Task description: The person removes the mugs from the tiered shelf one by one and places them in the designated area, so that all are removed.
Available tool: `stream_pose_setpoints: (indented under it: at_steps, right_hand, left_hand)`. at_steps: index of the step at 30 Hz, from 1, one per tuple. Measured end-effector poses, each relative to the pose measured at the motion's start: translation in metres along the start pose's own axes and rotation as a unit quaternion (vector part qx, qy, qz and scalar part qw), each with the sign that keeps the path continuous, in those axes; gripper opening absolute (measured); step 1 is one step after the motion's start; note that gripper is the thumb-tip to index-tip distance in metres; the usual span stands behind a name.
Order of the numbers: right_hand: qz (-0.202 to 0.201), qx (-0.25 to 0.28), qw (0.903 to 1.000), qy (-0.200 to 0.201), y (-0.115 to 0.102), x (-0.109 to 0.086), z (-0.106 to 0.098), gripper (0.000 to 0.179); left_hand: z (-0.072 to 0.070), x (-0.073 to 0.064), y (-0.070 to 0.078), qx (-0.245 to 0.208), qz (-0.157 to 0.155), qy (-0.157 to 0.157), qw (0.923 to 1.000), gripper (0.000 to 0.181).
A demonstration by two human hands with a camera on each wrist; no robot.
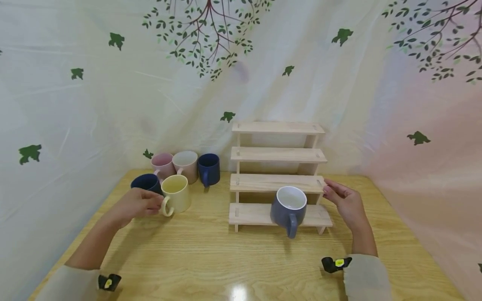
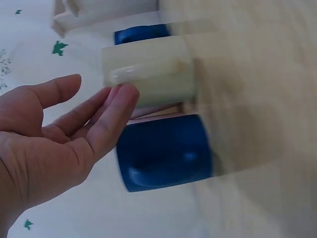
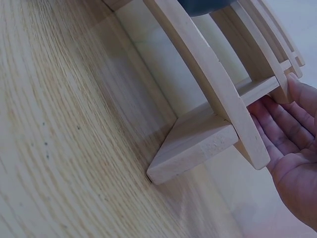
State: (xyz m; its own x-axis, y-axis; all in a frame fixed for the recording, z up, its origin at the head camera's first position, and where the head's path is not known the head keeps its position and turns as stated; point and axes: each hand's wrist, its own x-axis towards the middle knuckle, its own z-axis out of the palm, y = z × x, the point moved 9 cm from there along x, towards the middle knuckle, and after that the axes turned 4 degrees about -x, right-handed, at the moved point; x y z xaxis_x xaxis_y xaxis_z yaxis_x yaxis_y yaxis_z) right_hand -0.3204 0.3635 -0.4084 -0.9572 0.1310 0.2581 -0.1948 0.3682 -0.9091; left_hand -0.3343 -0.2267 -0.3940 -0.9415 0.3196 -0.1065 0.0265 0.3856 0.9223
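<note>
My left hand (image 1: 139, 202) is at the pale yellow mug (image 1: 180, 194), its fingertips right at the handle. In the left wrist view the thumb stands apart from the fairly straight fingers (image 2: 106, 119), and a dark blue mug (image 2: 166, 153) lies just beside them. My right hand (image 1: 346, 205) grips the right end of a step on the four-tier wooden stand (image 1: 275, 182). Its thumb (image 3: 302, 91) presses the board's end while the fingers reach behind the side panel. A grey-blue mug (image 1: 288, 211) with a white inside sits on the lowest step, handle toward me.
Behind the yellow mug stand a pink mug (image 1: 163, 164), a whitish mug (image 1: 187, 167) and another dark blue mug (image 1: 209, 169). The wooden table (image 1: 188, 255) meets a leaf-printed cloth backdrop (image 1: 180, 104) at the back and sides.
</note>
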Motion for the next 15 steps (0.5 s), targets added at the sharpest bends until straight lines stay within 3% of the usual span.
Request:
stream_pose_setpoints:
  at_steps: [6,10,15]
  right_hand:
    - [-0.003,0.002,1.0000,0.000,0.000,0.001,-0.001,0.056]
    - [0.000,0.002,1.0000,0.003,0.001,0.002,-0.002,0.056]
    - [0.003,0.001,1.0000,0.001,0.002,0.002,-0.002,0.056]
  left_hand:
    - [0.001,0.003,0.037,-0.001,0.019,-0.001,0.9998,0.046]
    - [0.016,0.007,0.058,-0.017,0.042,-0.028,0.9986,0.050]
    - [0.039,0.016,0.067,-0.044,0.045,-0.055,0.9965,0.045]
